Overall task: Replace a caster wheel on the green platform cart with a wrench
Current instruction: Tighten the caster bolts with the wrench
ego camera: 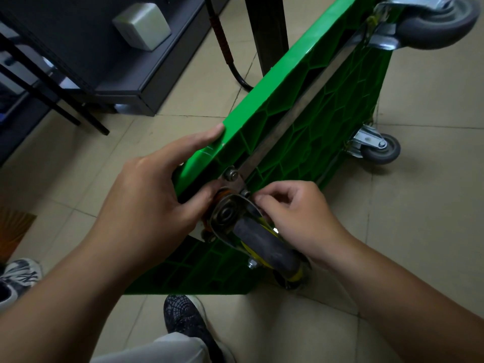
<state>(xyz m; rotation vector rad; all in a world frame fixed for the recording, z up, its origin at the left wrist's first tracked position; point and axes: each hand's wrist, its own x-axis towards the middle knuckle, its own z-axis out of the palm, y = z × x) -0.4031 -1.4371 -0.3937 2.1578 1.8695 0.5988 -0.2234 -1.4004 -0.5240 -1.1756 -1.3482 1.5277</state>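
The green platform cart (296, 82) stands tipped on its side, ribbed underside facing right. At its near corner sits a caster wheel (264, 242) with a dark tyre, yellow hub and metal swivel plate. My left hand (154, 189) holds the cart's corner, index finger stretched along the green edge, thumb against the swivel plate. My right hand (296, 216) has its fingertips pinched at a small nut (245, 193) on the caster's mounting plate. A second nut (230, 174) shows just above. No wrench is in view.
Two more grey casters, one (434, 24) at the top right and one (379, 149) at the right. A dark cabinet (110, 61) with a grey box stands at the upper left, a black hose (225, 51) hangs behind the cart. Shoes show on the tiled floor below.
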